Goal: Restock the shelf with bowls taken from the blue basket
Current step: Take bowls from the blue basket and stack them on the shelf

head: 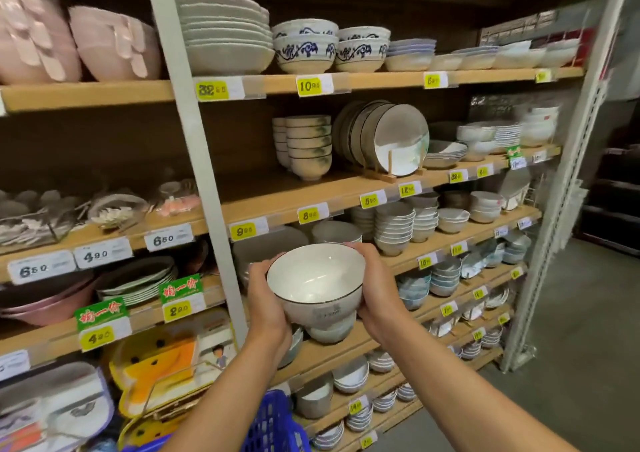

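A white bowl with a thin dark rim [313, 280] is held up in front of the shelves, tilted so its inside faces me. My left hand [268, 304] grips its left side and my right hand [375, 292] grips its right side, fingers curled round the rim. A second bowl seems nested under it. Part of the blue basket [273, 424] shows at the bottom, below my left forearm. On the wooden shelf [346, 188] above the bowl stands a stack of similar footed bowls [308, 145].
A white metal upright [194, 147] splits the shelving just left of my hands. Plates lean in a wooden rack [391, 140] beside the stack. Lower shelves hold several stacks of small bowls [394, 226]. The grey aisle floor [575, 347] lies to the right.
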Demonstrator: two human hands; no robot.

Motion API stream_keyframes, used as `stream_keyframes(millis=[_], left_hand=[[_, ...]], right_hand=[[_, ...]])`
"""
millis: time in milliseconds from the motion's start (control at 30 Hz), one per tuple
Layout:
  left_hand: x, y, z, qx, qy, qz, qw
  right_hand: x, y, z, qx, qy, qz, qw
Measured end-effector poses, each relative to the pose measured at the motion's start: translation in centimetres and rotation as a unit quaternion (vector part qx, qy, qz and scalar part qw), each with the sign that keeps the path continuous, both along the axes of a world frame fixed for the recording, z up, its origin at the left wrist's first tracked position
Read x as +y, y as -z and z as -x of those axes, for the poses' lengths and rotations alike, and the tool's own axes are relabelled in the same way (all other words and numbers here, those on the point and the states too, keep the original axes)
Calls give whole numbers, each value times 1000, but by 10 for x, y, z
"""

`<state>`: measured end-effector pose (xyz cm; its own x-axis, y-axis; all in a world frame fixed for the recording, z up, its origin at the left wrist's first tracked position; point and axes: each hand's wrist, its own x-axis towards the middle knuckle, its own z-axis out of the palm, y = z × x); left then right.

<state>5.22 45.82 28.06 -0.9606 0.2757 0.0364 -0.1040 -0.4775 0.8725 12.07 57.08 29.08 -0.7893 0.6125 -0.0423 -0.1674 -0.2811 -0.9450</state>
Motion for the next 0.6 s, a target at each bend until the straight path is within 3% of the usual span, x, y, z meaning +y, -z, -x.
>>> stream_keyframes(millis=[267, 600], left_hand=[[85, -21, -25, 17, 10, 11, 1000], [150, -40, 3, 24, -7, -14, 1000]], right_hand=[[88, -17, -27, 43, -3, -11, 999], [151, -35, 0, 60, -1, 5, 998]])
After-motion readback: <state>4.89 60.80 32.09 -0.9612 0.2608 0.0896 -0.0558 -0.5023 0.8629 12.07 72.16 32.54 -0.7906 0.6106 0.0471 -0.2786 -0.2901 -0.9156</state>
